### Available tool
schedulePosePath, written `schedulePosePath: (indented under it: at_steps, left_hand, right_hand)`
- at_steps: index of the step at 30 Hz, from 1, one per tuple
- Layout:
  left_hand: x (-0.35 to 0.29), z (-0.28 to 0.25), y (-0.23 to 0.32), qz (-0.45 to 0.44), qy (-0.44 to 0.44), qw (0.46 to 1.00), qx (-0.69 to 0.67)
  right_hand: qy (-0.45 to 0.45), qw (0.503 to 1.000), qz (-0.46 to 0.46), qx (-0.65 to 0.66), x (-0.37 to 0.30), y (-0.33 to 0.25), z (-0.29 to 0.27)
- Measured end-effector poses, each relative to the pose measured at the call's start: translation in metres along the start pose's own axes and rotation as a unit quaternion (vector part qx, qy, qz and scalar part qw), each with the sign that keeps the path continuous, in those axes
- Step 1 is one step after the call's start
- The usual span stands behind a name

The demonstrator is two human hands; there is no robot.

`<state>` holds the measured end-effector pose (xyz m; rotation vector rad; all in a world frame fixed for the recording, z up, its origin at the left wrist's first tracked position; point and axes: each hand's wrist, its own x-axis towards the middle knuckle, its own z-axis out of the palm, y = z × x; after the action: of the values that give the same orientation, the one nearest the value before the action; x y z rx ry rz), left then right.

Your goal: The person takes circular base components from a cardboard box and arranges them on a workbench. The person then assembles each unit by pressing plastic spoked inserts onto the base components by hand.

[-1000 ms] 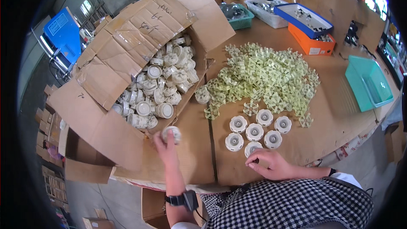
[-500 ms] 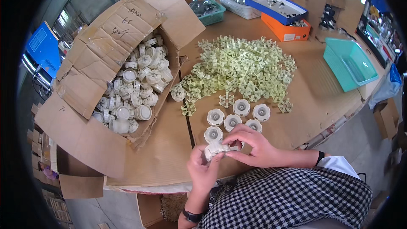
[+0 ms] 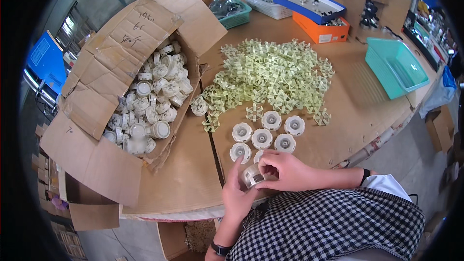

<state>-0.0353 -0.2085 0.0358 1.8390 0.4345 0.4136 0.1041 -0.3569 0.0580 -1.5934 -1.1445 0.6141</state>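
Note:
Near the table's front edge, my left hand [image 3: 236,194] grips a round white plastic housing [image 3: 251,177] between thumb and fingers, tilted on its side. My right hand [image 3: 286,170] is closed at the right side of the same housing, its curled fingertips pressed against it; anything small inside the pinch is hidden. Just beyond my hands stand several round white housings [image 3: 262,138] with scalloped rims and a hub in the middle, hollow side up. One of them is partly covered by my right hand. Behind them spreads a heap of pale green spoked plastic pieces [image 3: 273,77].
On the left a large open cardboard box [image 3: 116,43] holds many white round parts [image 3: 162,129]. A teal basket [image 3: 396,67] stands at the right. Toward the back are an orange box [image 3: 321,31] with a blue tray [image 3: 309,7], a white basket [image 3: 266,2] and a green basket [image 3: 234,17].
The housing has been turned in my left hand, and it now sits slightly farther right. My right hand has curled its fingers closer against it. The whole view has shifted slightly.

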Motion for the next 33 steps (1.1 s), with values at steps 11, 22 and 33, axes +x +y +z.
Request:
schedulePosePath:
  at_steps: [11, 22, 33]
  left_hand:
    - [-0.01, 0.0, 0.002, -0.298, -0.08, 0.88, -0.362]
    - [-0.008, -0.015, -0.018, -0.215, -0.027, 0.847, -0.486]
    - [-0.001, -0.024, -0.027, -0.018, -0.04, 0.993, 0.108]
  right_hand:
    - [0.005, 0.988, -0.15, -0.023, 0.002, 0.013, 0.013]
    - [-0.014, 0.985, -0.121, 0.119, -0.001, 0.015, -0.002]
    - [0.11, 0.972, -0.071, 0.193, -0.003, 0.038, -0.012]
